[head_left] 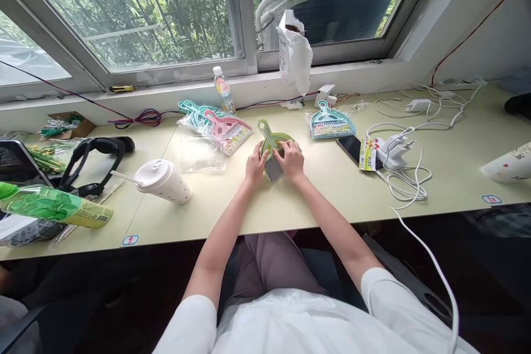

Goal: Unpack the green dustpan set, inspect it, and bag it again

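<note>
Green dustpan (271, 141) unwrapped on worktop (332, 188); left hand (255, 165) and right hand (291, 159) both closed on its small brush (274, 167). Packaged sets (222, 126) left of dustpan unopened.

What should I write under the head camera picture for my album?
Both hands, left hand and right hand, hold a green mini dustpan and brush on a pale desk by the window.

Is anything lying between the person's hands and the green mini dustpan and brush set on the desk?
Nothing visible does. The left hand and right hand already rest on the green dustpan set, one on each side of its brush. The pink packaged set lies off to the left, the phone to the right, both apart from the hands.
</note>
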Demonstrator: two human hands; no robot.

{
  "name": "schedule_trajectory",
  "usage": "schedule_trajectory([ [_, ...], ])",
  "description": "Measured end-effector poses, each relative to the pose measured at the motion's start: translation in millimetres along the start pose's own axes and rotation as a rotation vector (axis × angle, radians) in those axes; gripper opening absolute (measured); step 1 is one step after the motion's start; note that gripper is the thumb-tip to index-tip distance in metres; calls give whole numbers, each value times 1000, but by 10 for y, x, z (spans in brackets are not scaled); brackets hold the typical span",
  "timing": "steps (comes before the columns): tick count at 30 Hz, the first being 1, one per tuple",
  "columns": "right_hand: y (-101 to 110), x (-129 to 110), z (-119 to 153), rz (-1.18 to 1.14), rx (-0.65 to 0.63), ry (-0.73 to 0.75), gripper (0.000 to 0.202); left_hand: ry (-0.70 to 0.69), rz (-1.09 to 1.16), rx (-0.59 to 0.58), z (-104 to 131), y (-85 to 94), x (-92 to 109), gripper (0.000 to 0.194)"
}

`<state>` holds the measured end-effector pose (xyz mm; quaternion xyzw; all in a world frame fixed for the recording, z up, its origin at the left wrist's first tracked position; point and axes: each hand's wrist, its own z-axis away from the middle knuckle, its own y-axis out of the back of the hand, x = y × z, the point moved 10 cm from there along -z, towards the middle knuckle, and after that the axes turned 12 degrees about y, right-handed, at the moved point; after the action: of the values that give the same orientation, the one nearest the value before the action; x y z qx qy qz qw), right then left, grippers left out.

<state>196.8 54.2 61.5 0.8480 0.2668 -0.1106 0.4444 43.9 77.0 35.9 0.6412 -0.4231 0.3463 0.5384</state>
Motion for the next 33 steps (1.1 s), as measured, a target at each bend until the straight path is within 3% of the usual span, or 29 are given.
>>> schedule_trajectory([
  [7, 124, 191, 15, -55, 95, -188, 34, -33, 138, -46, 52, 18, 170, 61],
  [11, 138, 153, -9, -74, 87, -156, 35, -47, 97, 21, 100, 94, 202, 61],
  [18, 188, 241, -121, -259, 117, -167, 29, -31, 291, -59, -34, -32, 187, 52],
  [19, 224, 286, -129, -346, 150, -174, 29, -32, 279, -25, -99, 12, 146, 48],
  [22, 437, 568, -98, -628, 322, -247, 32, 96, 257, 270, -298, 459, -201, 36],
  [23, 549, 708, -66, -659, 392, -286, 33, 154, 224, 342, -347, 615, -336, 36],
  [25, 816, 981, 15, -525, 494, -360, 32, 177, 154, 352, -443, 820, -489, 32],
  [26, 925, 1077, 39, -404, 490, -379, 30, 172, 135, 305, -485, 861, -533, 28],
  [28, 974, 1181, 32, -181, 342, -380, 27, 182, 130, 186, -530, 860, -604, 22],
  [30, 852, 1219, 43, -11, 135, -377, 22, 201, 87, 93, -528, 806, -634, 21],
  [33, 564, 1242, 150, 145, -121, -428, 14, 223, -146, 71, -490, 759, -633, 27],
])
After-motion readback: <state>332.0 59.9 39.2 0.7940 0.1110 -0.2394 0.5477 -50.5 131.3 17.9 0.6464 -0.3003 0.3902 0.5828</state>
